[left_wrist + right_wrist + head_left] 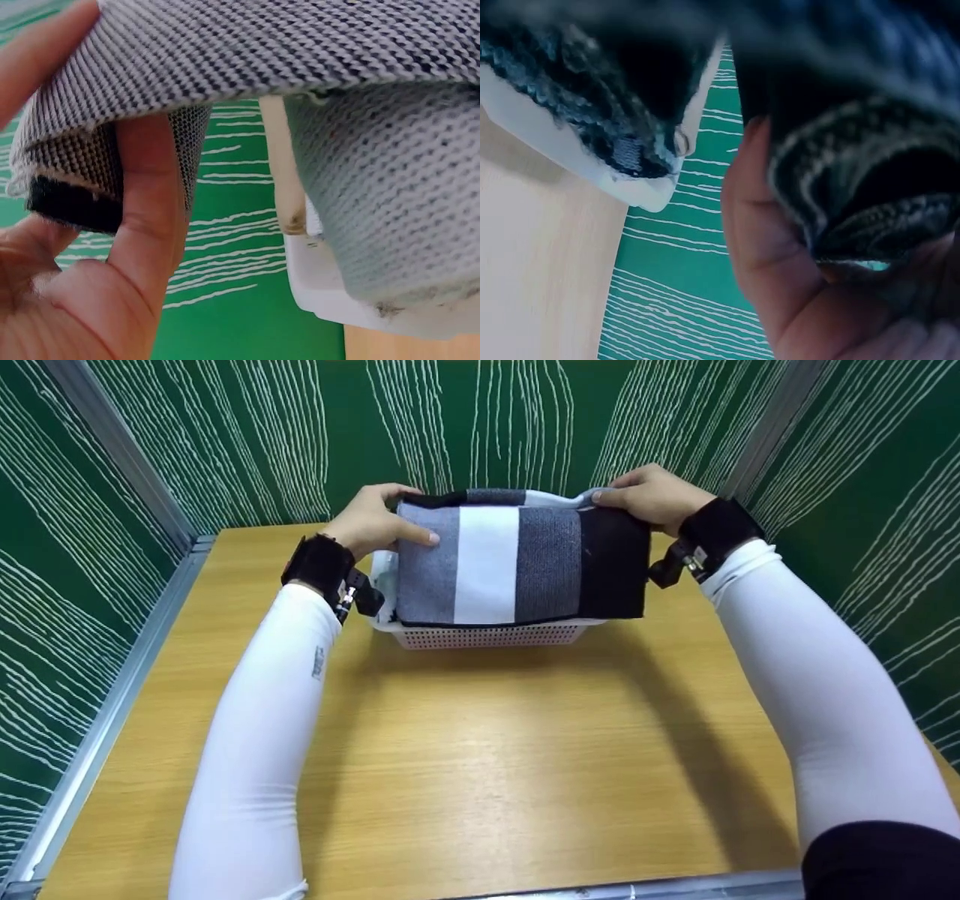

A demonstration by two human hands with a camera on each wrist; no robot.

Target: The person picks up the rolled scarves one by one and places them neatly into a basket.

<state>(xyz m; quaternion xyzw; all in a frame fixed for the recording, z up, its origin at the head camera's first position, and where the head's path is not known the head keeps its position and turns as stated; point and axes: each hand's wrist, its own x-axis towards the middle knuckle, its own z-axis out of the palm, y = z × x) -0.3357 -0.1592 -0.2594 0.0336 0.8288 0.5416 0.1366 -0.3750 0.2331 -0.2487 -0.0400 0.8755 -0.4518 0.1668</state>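
Note:
A folded knit cloth (pixel 487 562) with broad grey, white, dark grey and black stripes is held up in the head view, over a white basket (pixel 487 637). My left hand (pixel 371 521) grips its upper left corner, thumb on the front face. At the upper right, my right hand (pixel 656 499) pinches the back edge. The left wrist view shows left fingers (pixel 146 187) tucked under the grey knit layer. Dark folds partly hide the right fingers (pixel 754 217) in the right wrist view.
Pale grey knit fabric (pixel 390 187) hangs over the basket's rim in the left wrist view. Dark knit fabric (pixel 592 90) lies over it in the right wrist view. The wooden table (pixel 480 765) extends toward me; green walls (pixel 247 442) with white lines enclose it.

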